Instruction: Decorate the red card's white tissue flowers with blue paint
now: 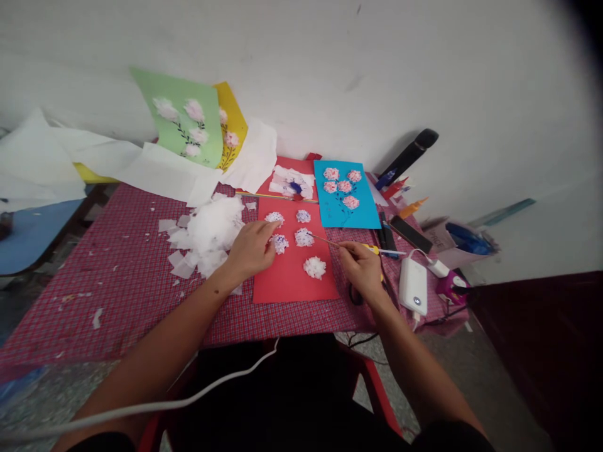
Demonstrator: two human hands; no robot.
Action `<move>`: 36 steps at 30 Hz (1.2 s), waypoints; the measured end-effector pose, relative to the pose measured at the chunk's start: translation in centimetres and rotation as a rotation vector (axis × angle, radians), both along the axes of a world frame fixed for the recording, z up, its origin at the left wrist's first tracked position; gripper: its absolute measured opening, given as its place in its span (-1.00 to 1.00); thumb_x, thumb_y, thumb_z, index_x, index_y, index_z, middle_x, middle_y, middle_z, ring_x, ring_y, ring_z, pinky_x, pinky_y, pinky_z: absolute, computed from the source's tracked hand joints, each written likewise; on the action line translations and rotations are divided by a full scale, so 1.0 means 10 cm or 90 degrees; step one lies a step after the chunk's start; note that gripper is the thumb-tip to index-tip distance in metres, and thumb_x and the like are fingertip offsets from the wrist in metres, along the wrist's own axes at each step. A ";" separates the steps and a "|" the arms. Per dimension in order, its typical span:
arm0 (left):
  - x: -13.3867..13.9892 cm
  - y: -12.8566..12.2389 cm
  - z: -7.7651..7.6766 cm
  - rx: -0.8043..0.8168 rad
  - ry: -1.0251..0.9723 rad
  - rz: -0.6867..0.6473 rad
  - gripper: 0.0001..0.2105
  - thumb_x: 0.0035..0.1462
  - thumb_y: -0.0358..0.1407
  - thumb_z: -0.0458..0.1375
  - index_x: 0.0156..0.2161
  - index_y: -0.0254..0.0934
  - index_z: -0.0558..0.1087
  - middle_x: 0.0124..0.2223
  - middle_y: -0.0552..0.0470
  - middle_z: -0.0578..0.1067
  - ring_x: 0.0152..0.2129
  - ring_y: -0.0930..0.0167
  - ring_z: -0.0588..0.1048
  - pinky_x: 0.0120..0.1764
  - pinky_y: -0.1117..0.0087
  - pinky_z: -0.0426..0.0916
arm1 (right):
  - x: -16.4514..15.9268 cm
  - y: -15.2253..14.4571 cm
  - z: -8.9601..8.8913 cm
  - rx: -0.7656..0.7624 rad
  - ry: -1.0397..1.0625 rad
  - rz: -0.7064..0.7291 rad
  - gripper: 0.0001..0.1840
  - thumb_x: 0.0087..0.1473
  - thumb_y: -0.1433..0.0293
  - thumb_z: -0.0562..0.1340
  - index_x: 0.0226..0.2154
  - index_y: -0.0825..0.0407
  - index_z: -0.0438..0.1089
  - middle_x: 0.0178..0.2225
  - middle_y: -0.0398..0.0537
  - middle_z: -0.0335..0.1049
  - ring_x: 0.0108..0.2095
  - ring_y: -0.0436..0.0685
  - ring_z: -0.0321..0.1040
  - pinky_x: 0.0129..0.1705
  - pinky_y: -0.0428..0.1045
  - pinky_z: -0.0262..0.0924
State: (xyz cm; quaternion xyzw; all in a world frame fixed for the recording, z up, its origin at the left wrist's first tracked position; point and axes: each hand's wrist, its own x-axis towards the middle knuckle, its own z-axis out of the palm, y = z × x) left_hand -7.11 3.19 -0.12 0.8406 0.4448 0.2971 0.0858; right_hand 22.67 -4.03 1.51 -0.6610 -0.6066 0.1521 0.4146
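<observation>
My right hand (362,271) pinches a thin paintbrush (330,242). The brush's tip is at a white paper flower (304,236) dabbed with purple-blue, on a red sheet (287,279). My left hand (253,249) rests at the sheet's left side with nothing visible in it, index finger stretched toward the upper-left flower (274,217) and thumb apart, near another purple-dabbed flower (279,243). Higher up sits a further speckled flower (303,216). A plain white flower (315,267) lies lower right. Behind the sheet, a paper (287,182) carries a dark blue paint blot.
White tissue pieces (211,229) are heaped left of the red sheet. A blue card (348,213) with pink flowers lies behind right; a green card (188,119) leans on the wall. At right are a white power bank (413,285), a black phone (411,234) and paint tubes (413,208).
</observation>
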 end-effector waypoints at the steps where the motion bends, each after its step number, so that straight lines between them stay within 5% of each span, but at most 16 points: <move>1: 0.00 0.00 0.00 0.001 0.000 -0.001 -0.52 0.25 -0.41 0.06 0.27 -0.28 0.37 0.12 -0.20 0.52 0.08 0.16 0.49 0.18 0.09 0.37 | 0.01 -0.01 0.00 0.002 -0.004 -0.002 -0.73 0.19 0.21 0.23 -0.24 -0.06 0.62 -0.29 -0.04 0.65 -0.27 0.21 0.55 -0.16 0.09 0.42; 36: 0.00 0.00 0.00 0.010 -0.005 -0.005 -0.53 0.25 -0.41 0.06 0.26 -0.28 0.37 0.12 -0.19 0.52 0.07 0.16 0.49 0.18 0.08 0.37 | 0.02 -0.03 0.01 0.038 -0.026 0.015 -0.75 0.20 0.24 0.25 -0.23 -0.02 0.63 -0.29 -0.03 0.66 -0.30 0.19 0.55 -0.19 0.06 0.38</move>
